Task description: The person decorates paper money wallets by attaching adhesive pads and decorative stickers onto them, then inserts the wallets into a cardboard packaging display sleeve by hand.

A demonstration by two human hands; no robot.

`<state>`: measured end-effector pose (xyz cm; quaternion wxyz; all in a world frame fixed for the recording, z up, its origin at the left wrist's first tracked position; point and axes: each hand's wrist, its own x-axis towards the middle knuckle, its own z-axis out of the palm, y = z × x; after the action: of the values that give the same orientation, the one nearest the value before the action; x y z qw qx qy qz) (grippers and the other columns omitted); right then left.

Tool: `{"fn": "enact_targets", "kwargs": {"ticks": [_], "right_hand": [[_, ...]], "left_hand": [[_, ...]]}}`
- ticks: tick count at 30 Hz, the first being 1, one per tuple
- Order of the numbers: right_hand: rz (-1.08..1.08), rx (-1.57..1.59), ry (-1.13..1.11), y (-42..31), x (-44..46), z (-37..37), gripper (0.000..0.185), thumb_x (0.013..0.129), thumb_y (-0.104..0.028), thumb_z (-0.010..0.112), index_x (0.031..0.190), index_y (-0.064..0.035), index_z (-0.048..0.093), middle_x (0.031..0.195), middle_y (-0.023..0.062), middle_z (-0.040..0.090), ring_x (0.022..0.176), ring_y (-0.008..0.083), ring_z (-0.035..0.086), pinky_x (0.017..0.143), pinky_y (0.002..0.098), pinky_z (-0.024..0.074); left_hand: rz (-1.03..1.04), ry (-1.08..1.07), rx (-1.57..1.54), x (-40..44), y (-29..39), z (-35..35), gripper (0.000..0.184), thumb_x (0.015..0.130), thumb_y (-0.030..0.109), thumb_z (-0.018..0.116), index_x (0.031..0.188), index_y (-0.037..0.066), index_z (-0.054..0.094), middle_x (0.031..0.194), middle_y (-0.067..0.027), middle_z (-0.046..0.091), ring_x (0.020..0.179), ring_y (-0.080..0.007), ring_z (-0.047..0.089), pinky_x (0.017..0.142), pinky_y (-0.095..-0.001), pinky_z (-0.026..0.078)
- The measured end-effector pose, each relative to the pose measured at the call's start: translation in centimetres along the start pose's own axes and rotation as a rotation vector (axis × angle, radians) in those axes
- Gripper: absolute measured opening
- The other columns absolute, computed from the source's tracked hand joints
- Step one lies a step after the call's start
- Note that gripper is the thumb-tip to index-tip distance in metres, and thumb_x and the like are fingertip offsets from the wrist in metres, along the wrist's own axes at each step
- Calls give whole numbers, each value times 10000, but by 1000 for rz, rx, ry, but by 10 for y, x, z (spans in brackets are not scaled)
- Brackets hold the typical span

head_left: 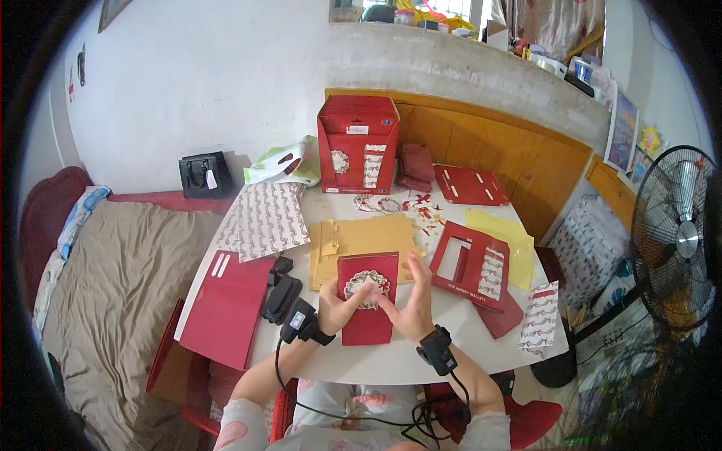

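One wreath cutout is lying on a red card, close to the near edge of the white surface. The left hand is sitting at the card's 9 o'clock side, its thumb touching the wreath; its fingers are mostly hiding, so whether it is grasping the card cannot be told. The right hand, toward 3 o'clock, is spreading its fingers loosely, only its thumb tip reaching the wreath.

This card seems to be nearing completion, with its wreath already lying in the farther half. The card's long axis is running from 12 to 6 o'clock, one short end pointing away from the person.

Taking the card as the clock's centre, a large red sheet is lying at 9, a windowed red box between 2 and 3, and tan paper pieces at 12. Farther out at 12, loose wreaths are lying off any card, probably awaiting use. Beyond them, a tall display box is standing.
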<state>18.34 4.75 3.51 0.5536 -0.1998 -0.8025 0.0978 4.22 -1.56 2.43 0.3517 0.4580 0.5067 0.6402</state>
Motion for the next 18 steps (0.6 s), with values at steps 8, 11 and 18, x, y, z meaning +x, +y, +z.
{"fn": "enact_targets", "kwargs": {"ticks": [8, 11, 18], "right_hand": [[239, 576, -213, 2, -24, 19, 431, 810, -87, 539, 1161, 30, 317, 1007, 205, 536, 919, 283, 554, 785, 332, 427], [260, 607, -199, 2, -29, 19, 431, 818, -92, 529, 1164, 41, 308, 1008, 207, 530, 918, 281, 551, 789, 334, 425], [332, 808, -228, 12, -49, 25, 454, 855, -150, 494, 1185, 61, 262, 1106, 197, 445, 1020, 234, 462, 877, 325, 354]], "left_hand": [[422, 55, 72, -8, -7, -1, 207, 758, 74, 620, 935, -23, 576, 829, -71, 628, 715, -102, 574, 626, -238, 472], [380, -48, 121, -9, -13, -8, 253, 755, 59, 619, 982, -24, 545, 885, -65, 612, 792, -127, 570, 704, -269, 465], [340, -206, -63, -12, -12, -9, 428, 709, 133, 686, 1069, -9, 504, 987, -97, 590, 889, -140, 551, 790, -295, 438]]}}
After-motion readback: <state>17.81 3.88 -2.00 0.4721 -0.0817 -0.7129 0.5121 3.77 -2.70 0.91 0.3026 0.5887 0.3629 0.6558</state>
